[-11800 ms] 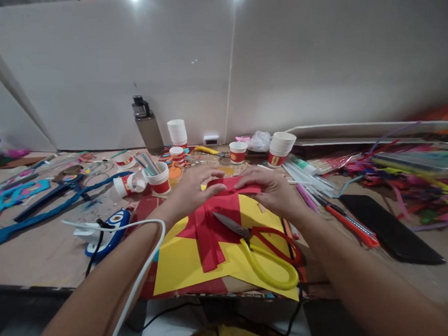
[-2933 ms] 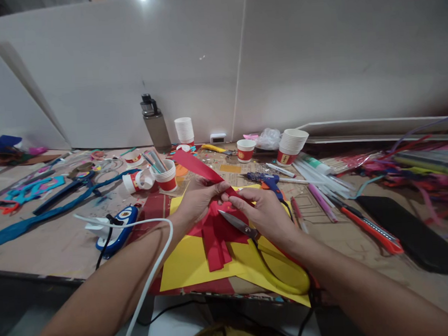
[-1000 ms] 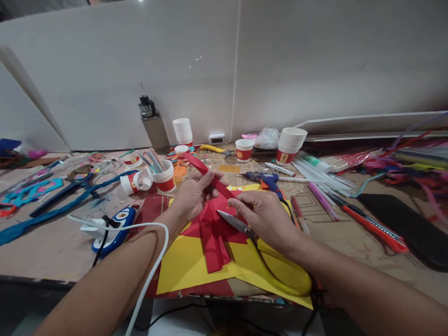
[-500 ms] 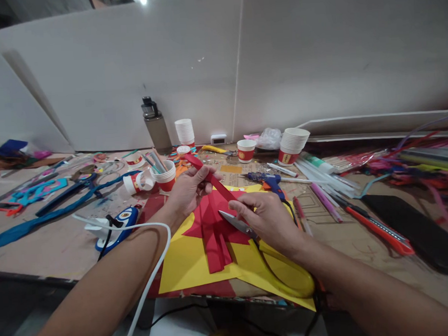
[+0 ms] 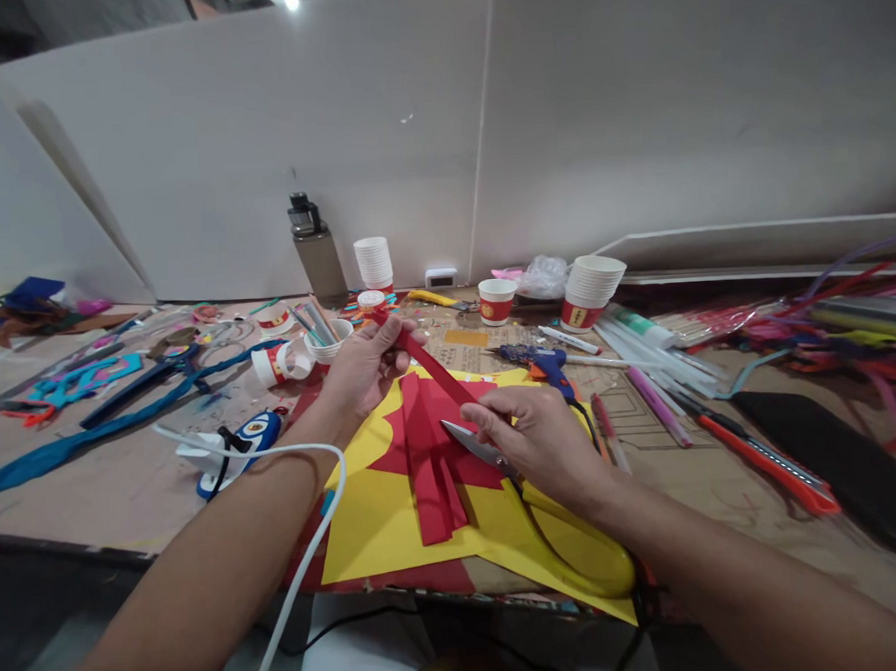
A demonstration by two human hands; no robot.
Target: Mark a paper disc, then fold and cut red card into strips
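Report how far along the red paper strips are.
Done: several cut red strips lie stacked on the yellow paper. In hand: the left hand and right hand pinch a single strip by its ends, stretched between them. Left: the scissors lie idle on a wider red sheet, not in strips.

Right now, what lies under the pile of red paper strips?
Beneath the red paper strips, a yellow paper sheet, itself on a dark red sheet showing at the near edge. Anything under those is covered.
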